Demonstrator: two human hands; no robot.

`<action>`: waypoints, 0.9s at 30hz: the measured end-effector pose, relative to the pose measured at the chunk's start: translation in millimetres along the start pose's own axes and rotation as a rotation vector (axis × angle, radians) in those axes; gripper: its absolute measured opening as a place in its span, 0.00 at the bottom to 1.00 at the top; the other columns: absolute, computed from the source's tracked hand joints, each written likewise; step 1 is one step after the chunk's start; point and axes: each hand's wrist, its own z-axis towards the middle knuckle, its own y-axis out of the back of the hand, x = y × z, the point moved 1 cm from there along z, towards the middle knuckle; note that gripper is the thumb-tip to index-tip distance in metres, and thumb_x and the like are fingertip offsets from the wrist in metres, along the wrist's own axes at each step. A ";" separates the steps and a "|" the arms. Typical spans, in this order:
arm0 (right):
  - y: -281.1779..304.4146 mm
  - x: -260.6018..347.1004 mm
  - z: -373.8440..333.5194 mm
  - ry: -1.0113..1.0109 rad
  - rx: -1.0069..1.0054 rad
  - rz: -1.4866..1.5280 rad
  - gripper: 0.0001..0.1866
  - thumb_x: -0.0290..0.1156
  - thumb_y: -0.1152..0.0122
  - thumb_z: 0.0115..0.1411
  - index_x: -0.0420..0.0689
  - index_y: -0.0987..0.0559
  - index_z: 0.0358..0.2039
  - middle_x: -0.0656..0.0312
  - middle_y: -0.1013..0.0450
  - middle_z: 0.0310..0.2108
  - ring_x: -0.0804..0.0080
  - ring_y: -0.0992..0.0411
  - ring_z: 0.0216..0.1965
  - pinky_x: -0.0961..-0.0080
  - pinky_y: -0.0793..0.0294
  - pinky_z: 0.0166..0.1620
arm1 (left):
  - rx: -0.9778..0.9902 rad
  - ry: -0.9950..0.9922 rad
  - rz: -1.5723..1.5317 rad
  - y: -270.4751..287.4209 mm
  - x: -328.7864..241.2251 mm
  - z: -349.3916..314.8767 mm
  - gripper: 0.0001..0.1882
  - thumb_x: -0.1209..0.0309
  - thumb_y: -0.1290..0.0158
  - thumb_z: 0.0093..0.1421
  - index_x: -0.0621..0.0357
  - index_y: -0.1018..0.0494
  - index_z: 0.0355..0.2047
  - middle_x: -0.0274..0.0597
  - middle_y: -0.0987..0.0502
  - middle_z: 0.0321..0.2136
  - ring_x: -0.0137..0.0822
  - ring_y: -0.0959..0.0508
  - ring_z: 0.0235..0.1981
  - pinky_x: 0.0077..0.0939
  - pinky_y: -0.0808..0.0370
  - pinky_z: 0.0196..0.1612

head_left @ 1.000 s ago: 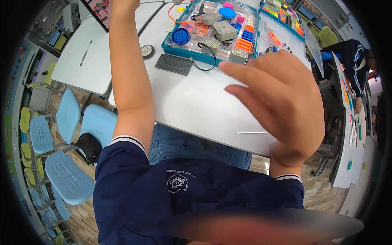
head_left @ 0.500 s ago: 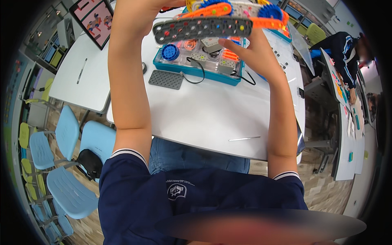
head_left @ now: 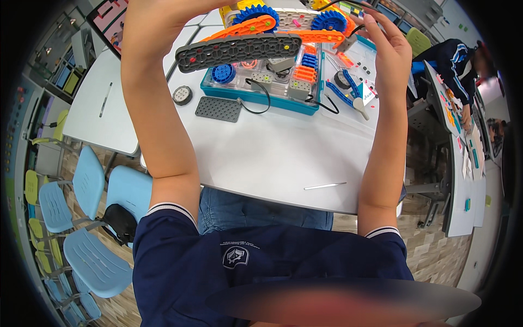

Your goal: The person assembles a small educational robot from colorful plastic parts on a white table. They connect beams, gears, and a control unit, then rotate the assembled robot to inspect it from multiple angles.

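Observation:
A toy-brick model (head_left: 239, 52) with a long dark grey beam, orange arms, blue gear wheels and a white and yellow body is raised over the far side of the table. My left hand (head_left: 177, 10) is at its left end; its fingers are closed around the model, partly cut off by the upper edge. My right hand (head_left: 391, 46) is at the model's right end, thumb and fingers pinching a thin black cable (head_left: 340, 2). A small grey piece (head_left: 357, 31) shows beside the thumb. Below the model, a teal-rimmed parts box (head_left: 261, 98) holds grey motors and orange and blue parts.
On the white table (head_left: 272, 152) lie a grey perforated plate (head_left: 218, 109), a round grey wheel (head_left: 182, 95) and a thin metal rod (head_left: 325, 186). Blue beams (head_left: 340, 94) and small pieces sit right of the box. Blue chairs (head_left: 98, 261) stand left; another person (head_left: 449, 68) works at the right.
The model has shifted left and slightly down, together with my left hand. My right hand has moved up and right from beneath the model to the cable at its right end.

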 end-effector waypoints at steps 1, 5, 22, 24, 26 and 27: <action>1.8 -1.0 -0.8 0.024 -0.014 0.016 0.13 0.31 0.39 0.62 0.36 0.19 0.43 0.59 0.20 0.38 0.74 0.24 0.40 0.80 0.26 0.45 | -0.018 -0.007 0.010 -0.3 0.3 -1.0 0.22 0.78 0.34 0.46 0.70 0.23 0.43 0.46 0.18 0.34 0.28 0.20 0.30 0.21 0.21 0.34; 2.2 -3.9 -1.1 -0.025 0.148 0.002 0.14 0.38 0.40 0.62 0.40 0.18 0.39 0.59 0.20 0.39 0.72 0.21 0.39 0.78 0.27 0.44 | -0.103 -0.032 0.036 -4.0 1.0 -1.4 0.20 0.77 0.35 0.47 0.69 0.22 0.42 0.45 0.18 0.33 0.27 0.21 0.29 0.19 0.22 0.34; -44.0 48.4 -38.9 -0.526 0.576 0.401 0.26 0.53 0.35 0.56 0.36 0.22 0.29 0.57 0.22 0.27 0.79 0.27 0.20 0.86 0.31 0.26 | -0.169 -0.227 0.127 -38.2 6.8 -2.1 0.18 0.76 0.34 0.48 0.67 0.21 0.41 0.42 0.18 0.32 0.26 0.22 0.31 0.19 0.24 0.36; -47.5 47.1 -37.2 -0.497 0.547 0.384 0.25 0.52 0.35 0.57 0.38 0.22 0.26 0.57 0.22 0.24 0.80 0.28 0.15 0.87 0.32 0.23 | -0.163 -0.228 0.086 -38.8 6.6 -1.7 0.18 0.77 0.34 0.48 0.66 0.21 0.41 0.42 0.18 0.32 0.26 0.21 0.31 0.19 0.23 0.35; -45.4 48.3 -36.3 -0.490 0.587 0.334 0.23 0.50 0.35 0.56 0.39 0.22 0.26 0.59 0.22 0.21 0.82 0.31 0.13 0.88 0.34 0.22 | -0.159 -0.164 0.020 -40.1 4.2 -4.8 0.18 0.78 0.34 0.48 0.67 0.21 0.41 0.43 0.18 0.32 0.26 0.21 0.31 0.19 0.22 0.35; -43.5 49.6 -36.0 -0.487 0.606 0.309 0.23 0.50 0.35 0.56 0.39 0.22 0.26 0.59 0.22 0.20 0.82 0.32 0.12 0.88 0.34 0.22 | -0.160 -0.180 0.074 -39.5 1.2 -6.1 0.18 0.79 0.35 0.48 0.66 0.21 0.42 0.43 0.18 0.32 0.26 0.21 0.31 0.19 0.22 0.34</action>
